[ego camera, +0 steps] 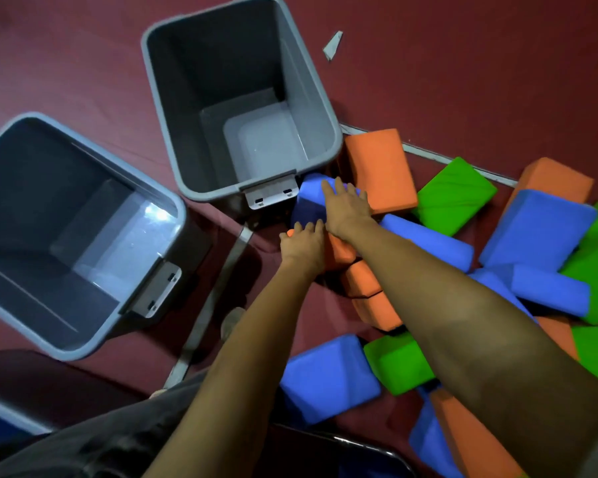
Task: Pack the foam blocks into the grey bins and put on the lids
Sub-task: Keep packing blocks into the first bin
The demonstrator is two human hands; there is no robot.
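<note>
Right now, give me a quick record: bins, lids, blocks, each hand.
bins: far bin and left bin, both grey, open and empty
lids: none plainly in view
blocks: foam blocks in orange, green and blue, loose on the floor right of the bins
left hand: rests on an orange block, fingers straight
right hand: lies flat on a blue block beside the far bin

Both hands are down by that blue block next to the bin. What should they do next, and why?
Probably grip the blue block and lift it into the grey bin beside it. The right hand lies on top, the left hand touches its near edge, and that bin is empty.
</note>
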